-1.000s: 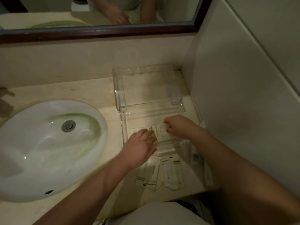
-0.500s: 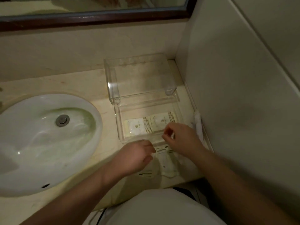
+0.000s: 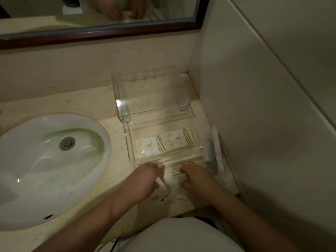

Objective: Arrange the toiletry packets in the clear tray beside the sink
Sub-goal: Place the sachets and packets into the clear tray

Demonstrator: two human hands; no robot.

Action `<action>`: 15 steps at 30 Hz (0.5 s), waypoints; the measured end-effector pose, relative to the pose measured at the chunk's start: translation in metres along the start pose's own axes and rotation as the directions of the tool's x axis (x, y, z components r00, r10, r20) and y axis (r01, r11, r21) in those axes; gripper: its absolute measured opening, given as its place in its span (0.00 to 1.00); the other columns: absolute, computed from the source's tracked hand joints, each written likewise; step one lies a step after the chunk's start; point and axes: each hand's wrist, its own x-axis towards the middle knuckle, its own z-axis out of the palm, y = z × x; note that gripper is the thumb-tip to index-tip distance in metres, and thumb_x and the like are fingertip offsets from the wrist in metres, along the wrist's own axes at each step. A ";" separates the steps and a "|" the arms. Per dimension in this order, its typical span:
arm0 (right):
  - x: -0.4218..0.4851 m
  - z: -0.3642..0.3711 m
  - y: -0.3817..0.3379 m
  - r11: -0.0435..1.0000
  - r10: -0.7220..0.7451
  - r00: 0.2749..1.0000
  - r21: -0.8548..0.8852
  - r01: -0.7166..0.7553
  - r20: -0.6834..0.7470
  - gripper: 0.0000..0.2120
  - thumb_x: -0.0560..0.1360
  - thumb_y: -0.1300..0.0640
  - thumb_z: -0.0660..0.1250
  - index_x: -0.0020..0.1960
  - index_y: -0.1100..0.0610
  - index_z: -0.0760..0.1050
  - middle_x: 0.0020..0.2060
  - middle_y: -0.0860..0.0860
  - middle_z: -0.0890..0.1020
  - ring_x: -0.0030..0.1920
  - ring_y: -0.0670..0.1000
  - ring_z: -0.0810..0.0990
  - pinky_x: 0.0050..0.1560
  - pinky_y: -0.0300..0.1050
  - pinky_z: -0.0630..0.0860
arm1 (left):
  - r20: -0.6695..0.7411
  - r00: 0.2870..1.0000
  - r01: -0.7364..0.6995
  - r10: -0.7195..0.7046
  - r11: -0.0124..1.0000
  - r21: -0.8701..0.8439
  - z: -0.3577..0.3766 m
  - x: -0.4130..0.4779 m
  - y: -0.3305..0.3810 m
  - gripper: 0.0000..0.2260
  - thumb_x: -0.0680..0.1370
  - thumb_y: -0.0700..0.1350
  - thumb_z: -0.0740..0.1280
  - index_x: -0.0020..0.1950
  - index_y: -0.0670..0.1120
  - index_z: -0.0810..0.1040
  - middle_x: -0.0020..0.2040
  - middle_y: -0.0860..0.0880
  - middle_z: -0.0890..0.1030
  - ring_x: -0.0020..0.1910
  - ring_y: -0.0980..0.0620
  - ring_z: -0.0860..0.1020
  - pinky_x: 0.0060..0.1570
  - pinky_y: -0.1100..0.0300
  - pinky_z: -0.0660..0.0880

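Sink [image 3: 45, 170]: white oval basin set in the table [image 3: 91, 104], metal drain near its middle, greenish stain around the drain

Tray [image 3: 163, 157]: clear, low-walled, just right of the sink on the table. A second clear box [image 3: 151, 91] stands behind it, against the back wall

Packets in tray, two: left packet [image 3: 148, 146] and right packet [image 3: 177, 140] lie flat, side by side, touching or slightly overlapped, printed faces up, brown stripes along one edge of each

Loose packets [image 3: 172, 179]: a small pile on the table at the tray's near wall, between and under your hands; the count cannot be told

Your left hand [image 3: 143, 179]: fingers curled down onto the pile, a white packet corner showing at the fingertips; grip closed on the loose packets

Your right hand [image 3: 198, 179]: fingers bent onto the same pile from the other side, thumb near the tray wall; it presses the packets, but whether the grip closes on one cannot be told

Wrapped items [image 3: 216, 151]: long, thin, lying between tray and side wall

Mirror [image 3: 98, 13]: dark-framed, above the back wall, both hands reflected in it
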 end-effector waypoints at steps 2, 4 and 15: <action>-0.003 -0.018 -0.006 0.982 -0.026 0.998 0.188 0.038 -0.065 0.06 0.73 0.57 0.70 0.46 0.47 0.76 0.49 0.45 0.75 0.48 0.45 0.76 0.54 0.45 0.76 | -0.113 0.993 -0.015 -0.013 0.969 -0.246 -0.018 -0.009 -0.003 0.10 0.70 0.36 0.73 0.44 0.51 0.82 0.48 0.53 0.79 0.47 0.57 0.78 0.47 0.64 0.72; -0.009 -0.039 -0.015 0.915 -0.051 0.979 0.384 0.125 -0.195 0.15 0.69 0.64 0.73 0.38 0.44 0.76 0.52 0.43 0.75 0.53 0.39 0.75 0.55 0.35 0.75 | -0.252 0.963 -0.034 -0.100 0.878 -0.478 -0.039 -0.019 -0.003 0.12 0.69 0.33 0.74 0.39 0.51 0.83 0.51 0.52 0.78 0.50 0.58 0.78 0.49 0.66 0.74; -0.002 -0.064 -0.041 0.510 -0.181 0.879 0.722 0.467 -0.440 0.27 0.63 0.78 0.73 0.35 0.43 0.83 0.39 0.38 0.80 0.45 0.40 0.80 0.44 0.33 0.76 | -0.377 0.793 -0.139 -0.478 0.460 -0.877 -0.097 -0.037 0.009 0.10 0.66 0.28 0.70 0.34 0.42 0.85 0.39 0.51 0.86 0.41 0.55 0.84 0.43 0.67 0.79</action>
